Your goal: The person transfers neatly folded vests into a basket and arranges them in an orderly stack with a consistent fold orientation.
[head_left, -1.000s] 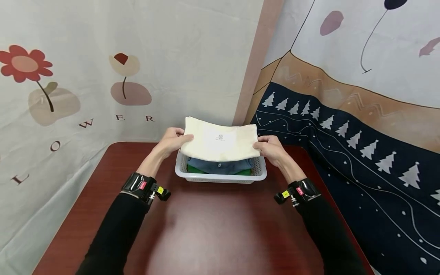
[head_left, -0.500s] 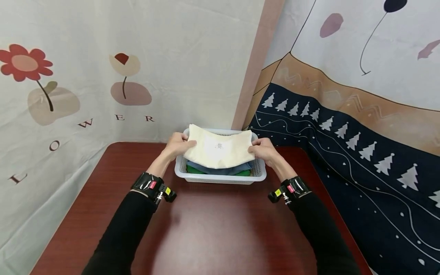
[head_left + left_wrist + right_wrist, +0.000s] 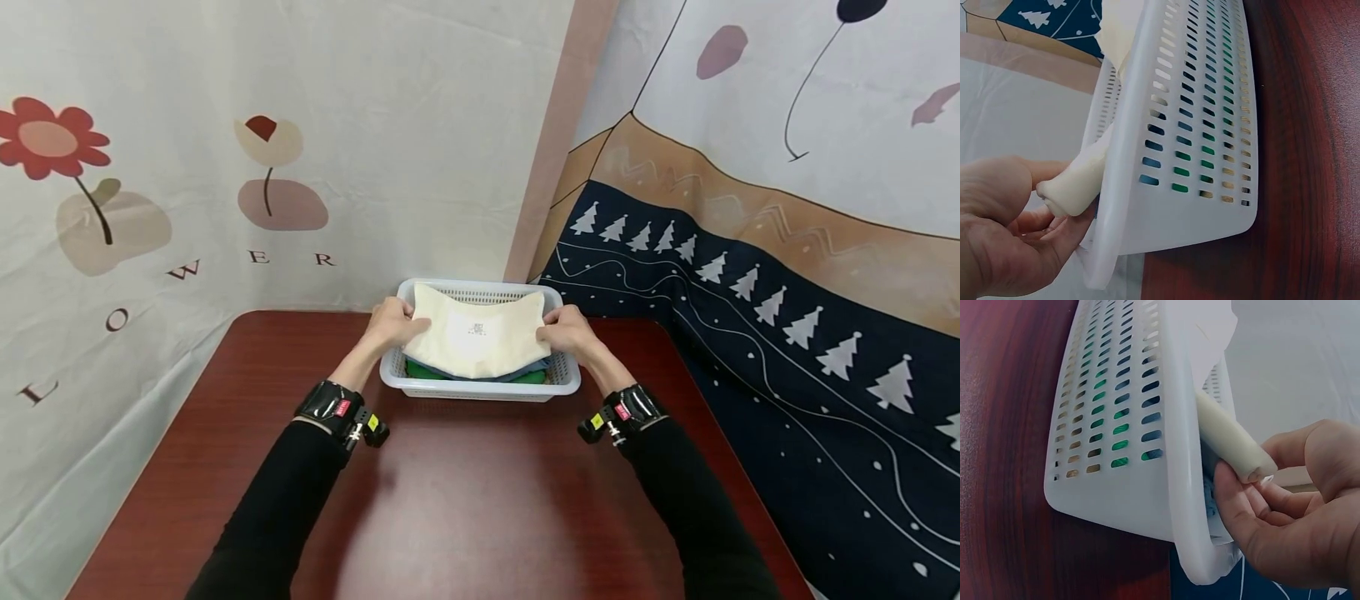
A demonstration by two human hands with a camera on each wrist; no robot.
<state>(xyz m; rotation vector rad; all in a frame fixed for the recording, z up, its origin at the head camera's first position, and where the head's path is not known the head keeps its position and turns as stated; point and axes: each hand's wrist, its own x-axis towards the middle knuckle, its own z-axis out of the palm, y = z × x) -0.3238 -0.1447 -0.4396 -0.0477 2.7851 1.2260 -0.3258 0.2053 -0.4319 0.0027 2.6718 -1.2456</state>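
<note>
A folded cream garment [image 3: 477, 337] with a small dark print hangs slightly sagging between my two hands, inside the rim of a white perforated plastic basket [image 3: 480, 392]. My left hand [image 3: 393, 325] pinches its left edge, thumb on top. On the opposite side my right hand [image 3: 567, 332] pinches the right edge likewise. Both wrist views show the rolled-looking ends of the garment [image 3: 1075, 181] just inside the basket's rim. Beneath it lie a blue folded cloth [image 3: 540, 367] and a green one [image 3: 424, 372], mostly covered.
The basket stands near the back of a dark red wooden table [image 3: 465, 483]. A pale curtain [image 3: 397, 167] printed with flowers hangs behind it. To the right is a navy curtain [image 3: 787, 400] with white trees.
Both hands have lowered the cream garment toward the near side of the basket and come closer together. The basket's back rim is now uncovered, and less of the blue cloth shows.
</note>
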